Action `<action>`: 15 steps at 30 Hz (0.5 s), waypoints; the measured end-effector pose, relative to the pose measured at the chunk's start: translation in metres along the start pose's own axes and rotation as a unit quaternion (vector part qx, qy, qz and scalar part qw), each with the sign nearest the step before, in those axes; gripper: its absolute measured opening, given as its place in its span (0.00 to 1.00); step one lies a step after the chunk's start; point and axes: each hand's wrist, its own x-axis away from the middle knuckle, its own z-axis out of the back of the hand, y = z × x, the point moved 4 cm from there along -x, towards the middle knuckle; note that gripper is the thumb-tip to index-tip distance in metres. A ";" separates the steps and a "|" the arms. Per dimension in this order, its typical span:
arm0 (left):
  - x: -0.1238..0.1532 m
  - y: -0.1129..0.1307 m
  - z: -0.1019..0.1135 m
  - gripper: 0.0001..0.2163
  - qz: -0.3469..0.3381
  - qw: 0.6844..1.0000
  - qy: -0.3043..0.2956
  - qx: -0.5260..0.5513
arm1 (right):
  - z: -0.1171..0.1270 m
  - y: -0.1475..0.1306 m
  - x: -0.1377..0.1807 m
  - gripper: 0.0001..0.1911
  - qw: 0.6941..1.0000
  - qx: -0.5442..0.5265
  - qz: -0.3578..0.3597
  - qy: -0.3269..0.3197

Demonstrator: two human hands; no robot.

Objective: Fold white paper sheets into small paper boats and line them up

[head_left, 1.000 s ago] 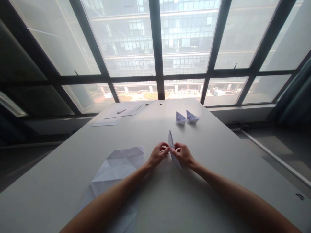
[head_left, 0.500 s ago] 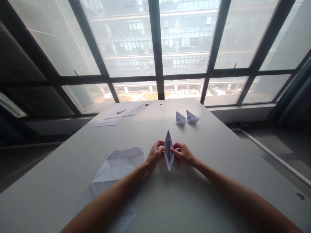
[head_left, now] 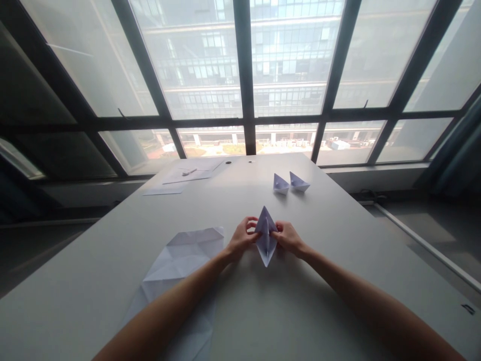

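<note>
A folded white paper boat [head_left: 266,250] is held between my two hands above the table, its pointed ends facing toward and away from me. My left hand [head_left: 243,235] grips its left side, thumb on the inner edge. On the other side, my right hand [head_left: 288,237] pinches the right edge, with the thumb inside. The boat's sides are spread apart, and a raised fold stands along its middle. Some fingertips are hidden behind the paper.
Two finished-looking paper boats [head_left: 290,183] stand farther back on the white table [head_left: 330,235]. A creased paper sheet [head_left: 188,260] lies under and beside my left forearm. Flat sheets [head_left: 165,189] with a small pen-like object [head_left: 189,172] rest at the far left, before the windows.
The paper boat has opened wider between my hands, its sides drawn apart and its middle fold now plainly showing. My right hand has shifted slightly to the right.
</note>
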 end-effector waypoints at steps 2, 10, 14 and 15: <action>0.000 0.002 -0.001 0.28 -0.005 1.000 -0.024 -0.008 | 0.000 0.000 0.000 0.08 1.000 0.017 0.011 0.002; -0.002 0.005 -0.003 0.28 0.007 0.998 -0.048 -0.034 | 0.006 0.006 -0.001 0.06 0.999 0.025 -0.006 0.028; -0.002 0.005 -0.004 0.27 0.008 0.999 -0.040 -0.016 | 0.008 0.008 -0.001 0.05 0.999 -0.004 -0.040 0.030; -0.001 0.005 -0.004 0.27 0.009 0.999 -0.041 -0.011 | 0.009 0.008 -0.001 0.06 0.999 -0.008 -0.039 0.031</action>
